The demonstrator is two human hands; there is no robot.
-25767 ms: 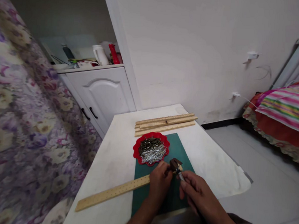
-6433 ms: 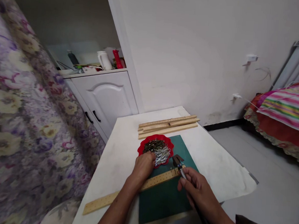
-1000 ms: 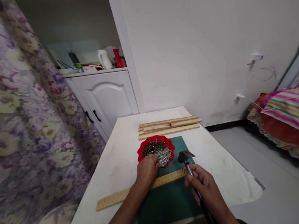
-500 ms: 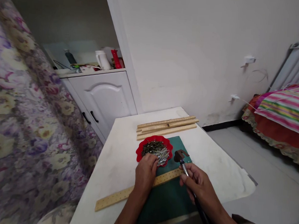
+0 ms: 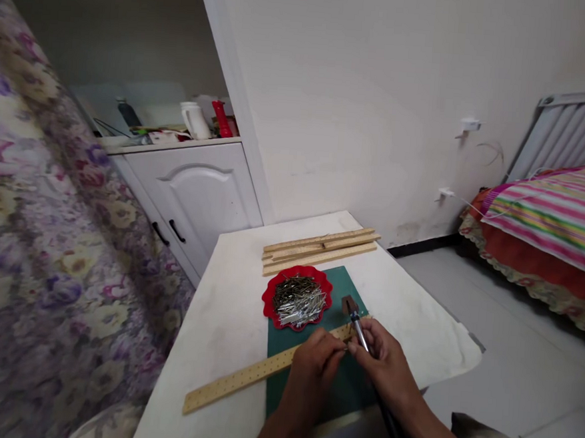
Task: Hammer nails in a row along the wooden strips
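My left hand (image 5: 314, 364) is closed in a pinch over the perforated wooden strip (image 5: 241, 381), close to my right hand. A thin nail (image 5: 346, 343) shows at its fingertips, small and partly hidden. My right hand (image 5: 387, 359) is wrapped around the handle of a claw hammer (image 5: 359, 332), its head raised above the strip's right end. Several nails (image 5: 351, 328) stand up in that end of the strip. A red scalloped bowl (image 5: 268, 297) behind the strip holds dark and silvery nails (image 5: 300, 303). The strip lies across a green cutting mat (image 5: 276, 341).
Several wooden strips (image 5: 320, 248) lie at the back of the white table (image 5: 227, 294). A white cabinet (image 5: 199, 192) with a jug (image 5: 195, 120) on top stands back left. A floral curtain (image 5: 70, 250) hangs at left; a bed (image 5: 558, 211) is at right.
My left hand has moved out of the nail bowl, rightward and toward me, to the strip beside my right hand. The hammer's head has turned; my right hand still grips it.
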